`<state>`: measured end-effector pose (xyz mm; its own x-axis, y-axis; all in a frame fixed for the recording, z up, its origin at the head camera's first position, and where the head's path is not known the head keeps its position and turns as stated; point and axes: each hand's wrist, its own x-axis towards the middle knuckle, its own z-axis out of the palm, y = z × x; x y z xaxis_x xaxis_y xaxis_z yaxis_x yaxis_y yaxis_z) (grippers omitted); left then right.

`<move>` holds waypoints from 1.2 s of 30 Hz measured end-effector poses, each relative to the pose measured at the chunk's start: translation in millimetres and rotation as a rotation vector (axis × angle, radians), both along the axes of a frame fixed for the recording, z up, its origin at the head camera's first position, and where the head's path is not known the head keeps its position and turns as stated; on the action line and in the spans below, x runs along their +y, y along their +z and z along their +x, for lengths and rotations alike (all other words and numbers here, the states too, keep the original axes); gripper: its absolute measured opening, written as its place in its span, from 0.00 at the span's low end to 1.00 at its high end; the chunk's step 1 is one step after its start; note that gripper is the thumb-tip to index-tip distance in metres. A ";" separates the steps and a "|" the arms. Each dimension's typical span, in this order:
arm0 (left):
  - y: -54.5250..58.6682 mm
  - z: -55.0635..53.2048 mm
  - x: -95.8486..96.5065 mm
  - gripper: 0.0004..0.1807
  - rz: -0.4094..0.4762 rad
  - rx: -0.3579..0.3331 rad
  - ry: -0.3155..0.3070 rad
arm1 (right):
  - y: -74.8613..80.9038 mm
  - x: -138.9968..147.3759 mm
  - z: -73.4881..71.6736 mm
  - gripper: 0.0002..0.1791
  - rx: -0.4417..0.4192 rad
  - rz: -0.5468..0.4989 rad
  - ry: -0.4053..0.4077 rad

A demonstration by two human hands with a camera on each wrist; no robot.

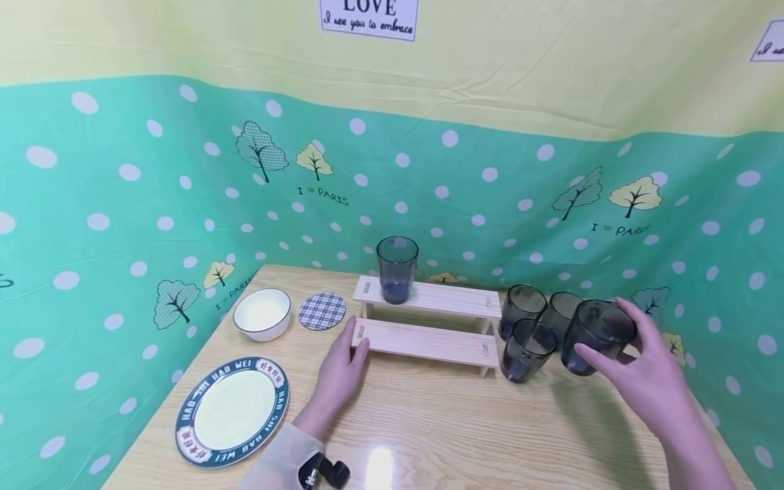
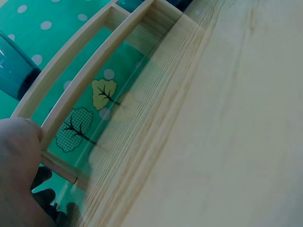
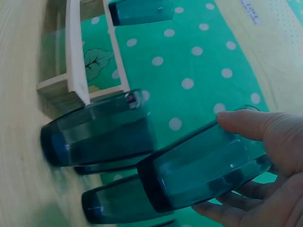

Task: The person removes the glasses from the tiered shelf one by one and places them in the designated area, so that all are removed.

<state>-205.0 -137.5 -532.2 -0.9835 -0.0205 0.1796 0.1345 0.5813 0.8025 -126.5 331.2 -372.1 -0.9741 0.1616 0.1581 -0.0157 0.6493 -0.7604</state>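
My right hand [image 1: 649,367] grips a dark tinted drinking glass [image 3: 203,165], thumb on one side and fingers on the other. This glass is tilted above the table's right side and overlaps the other glasses in the head view. Three similar glasses [image 1: 518,354] stand close together beside the right end of a two-tier wooden rack [image 1: 429,340]. At the rack's left end, my left hand [image 1: 339,371] holds the lower tier, with the thumb near its front edge. Another tinted glass [image 1: 397,272] stands upright on the upper tier, left of its middle.
On the table's left side lie a plate [image 1: 278,400] with a blue patterned rim, a white bowl [image 1: 263,314] and a round checked coaster [image 1: 322,311]. A green and yellow cloth [image 1: 465,218] hangs around the wooden table [image 1: 453,429].
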 end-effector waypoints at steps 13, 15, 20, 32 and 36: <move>1.6 0.3 0.8 0.38 0.016 -0.027 -0.005 | -31.8 10.3 -13.0 0.64 -0.079 -0.012 -0.038; 1.2 0.3 0.7 0.38 0.012 -0.020 -0.006 | -37.0 10.7 -14.9 0.64 -0.076 -0.018 -0.042; 0.9 0.7 0.7 0.38 0.003 -0.008 -0.003 | -47.7 11.6 -17.9 0.64 -0.076 -0.012 -0.048; 2.4 -0.5 0.8 0.38 0.013 -0.029 -0.005 | -68.7 12.7 -27.6 0.63 -0.088 0.007 -0.049; 1.0 -0.7 -0.1 0.38 0.009 -0.020 -0.005 | -73.0 13.1 -30.2 0.62 -0.086 0.006 -0.054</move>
<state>-205.7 -137.6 -531.2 -0.9871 -0.0173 0.1594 0.1207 0.5735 0.8103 -156.7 344.3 -445.1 -0.9741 0.2133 0.0757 0.0843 0.6522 -0.7534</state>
